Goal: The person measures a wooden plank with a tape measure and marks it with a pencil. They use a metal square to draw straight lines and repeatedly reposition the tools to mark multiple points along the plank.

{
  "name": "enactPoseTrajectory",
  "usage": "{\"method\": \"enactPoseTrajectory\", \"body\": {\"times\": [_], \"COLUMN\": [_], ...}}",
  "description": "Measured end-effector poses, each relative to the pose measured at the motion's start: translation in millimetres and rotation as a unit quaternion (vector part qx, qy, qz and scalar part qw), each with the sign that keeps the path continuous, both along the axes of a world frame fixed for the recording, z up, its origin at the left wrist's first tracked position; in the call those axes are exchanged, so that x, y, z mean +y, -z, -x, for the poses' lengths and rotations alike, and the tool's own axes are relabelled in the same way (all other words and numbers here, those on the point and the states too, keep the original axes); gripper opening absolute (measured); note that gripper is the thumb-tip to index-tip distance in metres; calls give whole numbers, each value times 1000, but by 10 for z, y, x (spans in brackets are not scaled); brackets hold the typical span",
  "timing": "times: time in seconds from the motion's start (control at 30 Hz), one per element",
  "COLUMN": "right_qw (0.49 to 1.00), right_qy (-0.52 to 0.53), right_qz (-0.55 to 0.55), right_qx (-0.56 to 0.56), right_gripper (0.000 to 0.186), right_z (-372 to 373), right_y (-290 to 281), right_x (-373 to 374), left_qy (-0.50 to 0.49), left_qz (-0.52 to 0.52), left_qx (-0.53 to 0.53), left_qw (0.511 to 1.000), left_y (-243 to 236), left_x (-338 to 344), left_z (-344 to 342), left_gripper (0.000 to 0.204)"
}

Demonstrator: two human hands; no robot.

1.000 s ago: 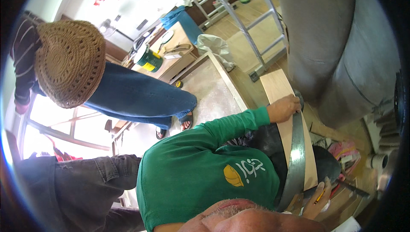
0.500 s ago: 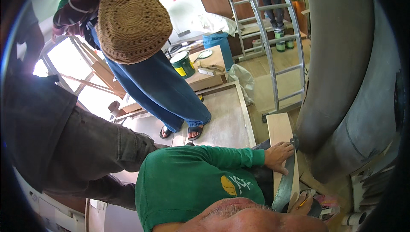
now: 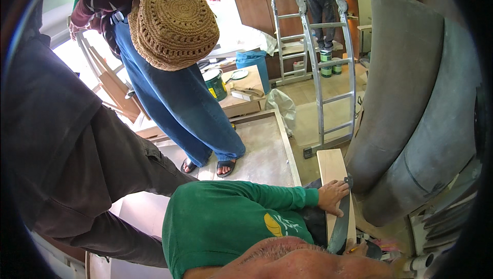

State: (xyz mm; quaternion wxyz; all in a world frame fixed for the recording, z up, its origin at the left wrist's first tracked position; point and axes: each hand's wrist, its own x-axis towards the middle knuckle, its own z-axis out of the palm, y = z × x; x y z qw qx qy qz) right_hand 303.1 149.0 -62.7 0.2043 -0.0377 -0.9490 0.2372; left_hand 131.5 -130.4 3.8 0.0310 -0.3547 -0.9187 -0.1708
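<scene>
My left hand (image 3: 334, 196) lies with fingers stretched and thumb apart across a pale wooden board (image 3: 332, 162). Its fingertips press on the far part of a flat grey metal blade (image 3: 339, 234). This blade lies lengthwise along the board, with a dark rounded end (image 3: 349, 181) just past my fingers. Close to the blade's near end, my right hand (image 3: 359, 248) is closed on a yellow pencil (image 3: 353, 249) beside the board's right edge. My face hides the right arm and the near part of the board. A green sleeve (image 3: 272, 191) covers my left arm.
Large curved grey sheets (image 3: 398, 89) stand close on the right. Ahead is an aluminium ladder (image 3: 318, 81). A person with a woven bag (image 3: 177, 20) stands ahead left; another in dark trousers (image 3: 123, 150) is close at left. Paint bucket (image 3: 214, 85) and wooden bench (image 3: 249, 78) stand behind.
The whole view has shifted a little, and more of a worker behind the ladder shows. My left hand keeps its place on the blade; the right hand still holds the pencil.
</scene>
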Motion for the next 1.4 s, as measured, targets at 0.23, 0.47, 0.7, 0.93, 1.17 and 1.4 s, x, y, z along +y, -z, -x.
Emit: {"method": "enactPoseTrajectory", "body": {"times": [0.23,0.47,0.7,0.93,1.17,1.4], "right_qw": [989,968,968,959,992,976], "right_qy": [55,59,51,-126,-14,-88], "right_qz": [13,46,60,12,63,150], "right_qx": [-139,-240,-236,255,106,-132], "right_gripper": [75,75,66,44,38,53], "right_z": [158,102,132,187,125,871], "right_y": [-102,-548,-532,-317,-452,-563], "right_x": [-259,-560,-536,-1,463,-456], "left_qy": [4,1,0,-6,-16,-54], "left_qz": [1,-8,12,-15,-6,-29], "left_qx": [0,33,13,27,12,41], "left_qw": [1000,999,1000,1000,1000,997], "left_y": [32,83,9,132,63,-22], "left_x": [-76,-146,-141,-225,-213,-374], "left_z": [-6,-8,13,54,125,114], "left_gripper": [98,100,101,101,105,106]}}
